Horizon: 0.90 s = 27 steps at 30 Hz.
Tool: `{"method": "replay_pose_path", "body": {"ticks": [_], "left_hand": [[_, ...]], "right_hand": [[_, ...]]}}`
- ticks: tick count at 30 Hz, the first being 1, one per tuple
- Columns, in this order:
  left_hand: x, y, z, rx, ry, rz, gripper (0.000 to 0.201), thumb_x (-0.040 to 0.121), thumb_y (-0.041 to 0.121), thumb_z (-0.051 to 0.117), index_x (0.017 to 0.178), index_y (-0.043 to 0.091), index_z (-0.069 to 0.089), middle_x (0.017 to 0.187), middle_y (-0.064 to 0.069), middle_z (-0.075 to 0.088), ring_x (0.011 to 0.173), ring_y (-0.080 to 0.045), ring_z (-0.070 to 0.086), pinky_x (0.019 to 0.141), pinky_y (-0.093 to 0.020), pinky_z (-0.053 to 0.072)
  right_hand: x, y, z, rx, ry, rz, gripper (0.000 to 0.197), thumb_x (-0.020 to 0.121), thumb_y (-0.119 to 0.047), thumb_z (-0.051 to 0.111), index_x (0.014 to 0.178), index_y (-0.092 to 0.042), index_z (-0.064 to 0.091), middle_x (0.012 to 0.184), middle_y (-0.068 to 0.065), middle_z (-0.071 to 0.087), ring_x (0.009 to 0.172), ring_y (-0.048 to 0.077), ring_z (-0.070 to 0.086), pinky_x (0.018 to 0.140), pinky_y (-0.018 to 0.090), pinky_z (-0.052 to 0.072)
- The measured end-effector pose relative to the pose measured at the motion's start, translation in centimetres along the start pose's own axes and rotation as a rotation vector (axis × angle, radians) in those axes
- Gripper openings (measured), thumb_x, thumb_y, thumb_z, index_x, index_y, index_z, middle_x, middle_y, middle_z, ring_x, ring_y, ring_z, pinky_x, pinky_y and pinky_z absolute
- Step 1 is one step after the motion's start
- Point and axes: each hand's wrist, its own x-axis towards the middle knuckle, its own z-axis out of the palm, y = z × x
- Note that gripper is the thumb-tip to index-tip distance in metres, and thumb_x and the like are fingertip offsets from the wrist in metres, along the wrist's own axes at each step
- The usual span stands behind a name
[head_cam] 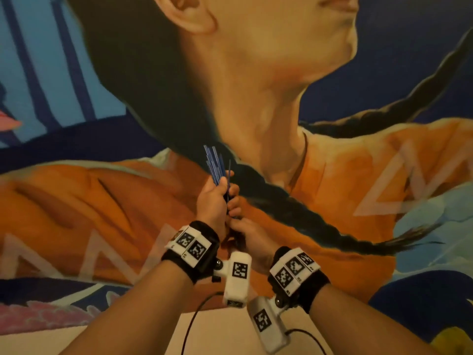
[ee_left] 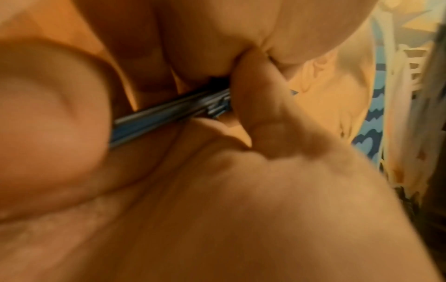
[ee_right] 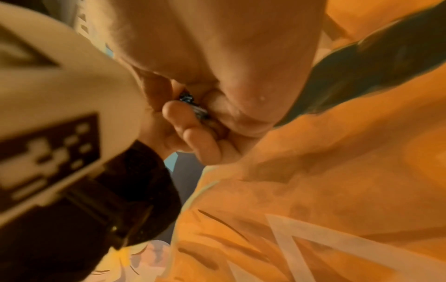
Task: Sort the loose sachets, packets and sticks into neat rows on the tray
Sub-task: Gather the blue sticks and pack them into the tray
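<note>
Several blue sticks (head_cam: pixel 214 165) fan upward in a bunch, raised in front of a painted mural (head_cam: pixel 332 175). Left hand (head_cam: pixel 212 201) has its fingers curled round the bundle's middle. Right hand (head_cam: pixel 247 231) sits just below, touching the left, fingers pinching the sticks' lower ends.

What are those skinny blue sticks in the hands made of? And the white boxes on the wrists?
The blue sticks look like thin paper or foil-lined packets: flat, narrow, with a slight sheen in the left wrist view. That is only a guess. The white boxes look like hard matte plastic, smooth with rounded corners and printed black squares.
</note>
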Motion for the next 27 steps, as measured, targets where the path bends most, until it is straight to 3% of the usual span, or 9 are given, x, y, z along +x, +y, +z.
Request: {"method": "replay_pose_path", "body": {"ticks": [4,7,10,14,16,18,20,22,27], "left_hand": [[0.6,3.4,0.9,0.215,0.008,0.126,0.042,0.100,0.055,0.039,0.095,0.017,0.055,0.057,0.005,0.032,0.043,-0.009,0.026,0.041,-0.021,0.021],[0.7,5.5,1.3,0.336,-0.017,0.214,0.040,0.100,0.047,0.048,0.073,0.019,0.039,0.052,0.005,0.029,0.038,-0.009,0.026,0.037,-0.020,0.023],[0.9,7.3,1.7,0.305,0.005,0.198,0.043,0.101,0.044,0.049,0.068,0.022,0.033,0.051,0.004,0.026,0.038,-0.010,0.022,0.036,-0.020,0.021],[1.3,10.2,1.9,0.238,0.026,0.193,0.041,0.100,0.044,0.051,0.069,0.022,0.035,0.053,0.004,0.027,0.041,-0.010,0.024,0.037,-0.023,0.022],[1.4,11.0,2.0,0.252,0.001,0.185,0.042,0.100,0.044,0.052,0.068,0.021,0.037,0.054,0.003,0.028,0.043,-0.011,0.026,0.038,-0.023,0.025],[1.2,11.3,2.2,0.265,-0.039,0.176,0.042,0.099,0.043,0.053,0.068,0.020,0.037,0.055,0.001,0.028,0.044,-0.012,0.027,0.040,-0.024,0.025],[0.8,11.5,2.4,0.287,-0.075,0.174,0.040,0.099,0.041,0.054,0.068,0.020,0.038,0.056,0.000,0.028,0.046,-0.013,0.027,0.043,-0.026,0.024],[0.5,11.7,2.5,0.348,-0.092,0.182,0.039,0.100,0.041,0.053,0.070,0.019,0.039,0.056,-0.001,0.029,0.046,-0.014,0.029,0.045,-0.027,0.026],[0.1,13.5,2.5,0.498,-0.058,0.193,0.040,0.098,0.043,0.056,0.071,0.017,0.044,0.052,0.002,0.036,0.041,-0.012,0.033,0.039,-0.023,0.028]], "right_hand": [[0.3,-2.7,1.6,-0.175,-0.028,-0.003,0.020,0.103,-0.023,0.045,0.095,-0.007,0.055,0.070,0.007,0.054,0.059,0.015,0.051,0.061,0.029,0.042],[0.3,-4.2,2.4,-0.197,-0.070,0.091,0.029,0.102,-0.036,0.046,0.103,-0.011,0.061,0.079,0.007,0.062,0.071,0.020,0.056,0.071,0.037,0.047],[0.6,-5.4,3.0,-0.073,-0.119,0.149,0.028,0.093,-0.026,0.051,0.113,-0.011,0.063,0.094,0.011,0.061,0.086,0.024,0.055,0.086,0.043,0.049],[2.0,-6.5,3.6,0.038,-0.082,0.202,0.064,0.067,-0.012,0.063,0.129,0.000,0.057,0.105,0.012,0.055,0.097,0.028,0.051,0.103,0.047,0.047],[2.0,-7.2,4.1,0.072,-0.091,0.199,0.060,0.059,-0.007,0.060,0.119,0.002,0.061,0.104,0.015,0.056,0.097,0.030,0.054,0.103,0.049,0.047],[2.3,-8.3,4.5,0.135,-0.080,0.152,0.042,0.061,0.001,0.051,0.102,-0.002,0.060,0.094,0.018,0.059,0.086,0.031,0.059,0.090,0.046,0.052],[3.0,-9.6,4.7,0.236,-0.059,0.093,0.039,0.050,0.004,0.050,0.088,-0.005,0.053,0.083,0.016,0.054,0.078,0.033,0.055,0.082,0.043,0.050],[3.4,-10.8,5.1,0.275,-0.073,0.063,0.039,0.041,0.002,0.049,0.078,-0.010,0.047,0.079,0.014,0.048,0.079,0.034,0.050,0.084,0.044,0.047],[2.0,-12.9,6.2,0.056,-0.075,0.059,0.024,0.050,0.002,0.044,0.070,-0.009,0.051,0.074,0.012,0.052,0.072,0.029,0.053,0.078,0.039,0.045]]}}
